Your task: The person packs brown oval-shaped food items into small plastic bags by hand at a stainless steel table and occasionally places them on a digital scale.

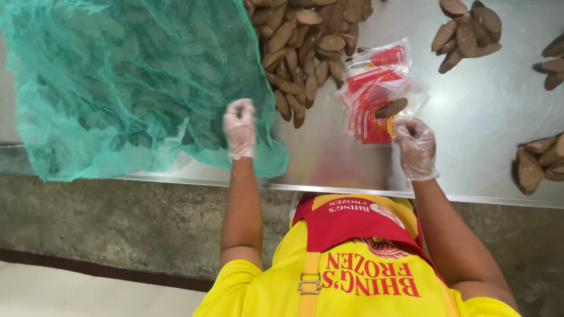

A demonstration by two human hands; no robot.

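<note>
Your left hand [239, 128], in a thin clear glove, sits left of centre in the frame with the fingers together and extended upward, resting on the lower right edge of the green mesh net [123, 82]; whether the fingers pinch the mesh cannot be determined. The net spreads over the whole upper left of the frame and drapes past the front edge of the steel table [487, 117]; dark flat shapes show faintly through it. Your right hand [415, 148], also gloved, is right of centre with the fingers curled narrow at the lower edge of a stack of clear plastic bags [376, 88] printed red and yellow, which lies fanned on the table at upper centre-right. One brown, flat, oval piece [392, 107] lies on the stack just above your right fingertips. A large pile of the same brown pieces [305, 41] occupies the top centre, between the net and the bags. A smaller pile [467, 32] lies at upper right, and another group [537, 161] at the right edge. A yellow and red apron [352, 264] fills the bottom centre.
</note>
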